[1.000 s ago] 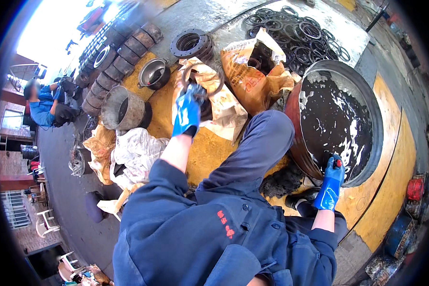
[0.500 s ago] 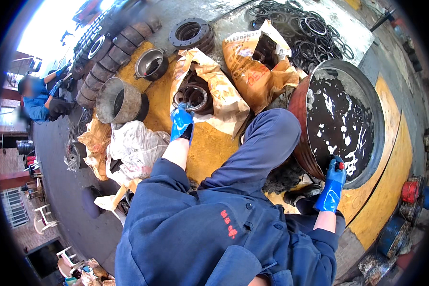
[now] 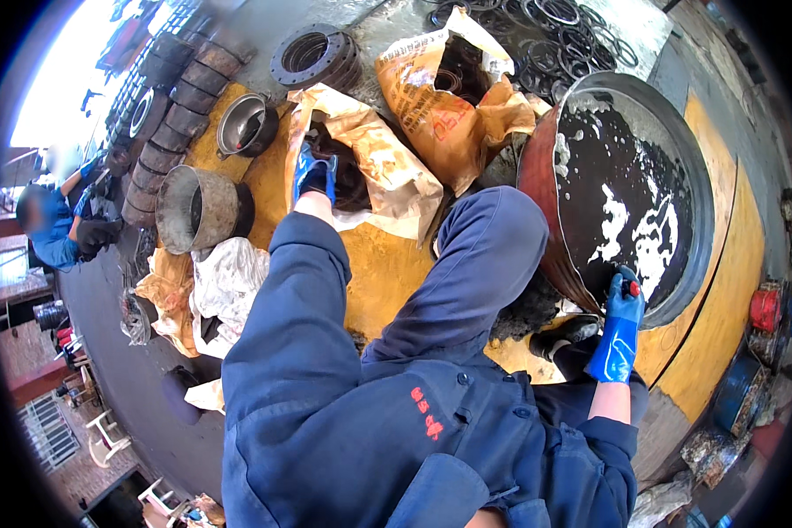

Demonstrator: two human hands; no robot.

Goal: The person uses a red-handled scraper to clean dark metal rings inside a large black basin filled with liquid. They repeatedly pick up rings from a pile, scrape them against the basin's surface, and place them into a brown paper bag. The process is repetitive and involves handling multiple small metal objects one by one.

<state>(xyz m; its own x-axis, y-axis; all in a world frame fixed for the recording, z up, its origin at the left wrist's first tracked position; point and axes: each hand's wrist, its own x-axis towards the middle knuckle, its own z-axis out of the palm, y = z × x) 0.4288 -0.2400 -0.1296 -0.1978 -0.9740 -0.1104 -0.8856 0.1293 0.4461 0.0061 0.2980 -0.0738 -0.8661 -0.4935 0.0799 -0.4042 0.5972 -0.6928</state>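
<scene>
Left hand [image 3: 315, 174], blue glove: reaching into the mouth of a paper bag [image 3: 387, 172]; fingers partly lost in shadow, so whether they are spread or pinching cannot be told.

Right hand [image 3: 623, 312], blue glove: fingers curled round a red-ended handle [image 3: 632, 288], at the near rim of the basin.

Paper bag: tan, mouth open, on the yellow floor [image 3: 370, 286], left of the raised knee [image 3: 502, 233]; contents dark, probably rings, though the view inside is poor.

Second bag [image 3: 411, 99]: orange and tan, printed, open, just beyond and to the right of the first; dark rings inside.

Basin [image 3: 539, 180]: large, round, reddish outside, right of the knee; dark liquid [image 3: 594, 158] within, bright glare on its surface.

Loose rings [image 3: 568, 44]: dark, heaped beyond the basin.

Flanges [image 3: 326, 75]: stacked, beyond the first bag.

Pot [image 3: 231, 123]: metal, left of the first bag.

Bucket [image 3: 211, 209]: grey, dirty, nearer than the pot.

White sack [image 3: 231, 286]: crumpled, nearer than the bucket.

Co-worker [image 3: 53, 233]: blue clothing, far left, beside a row of dark cylinders [image 3: 174, 125].
</scene>
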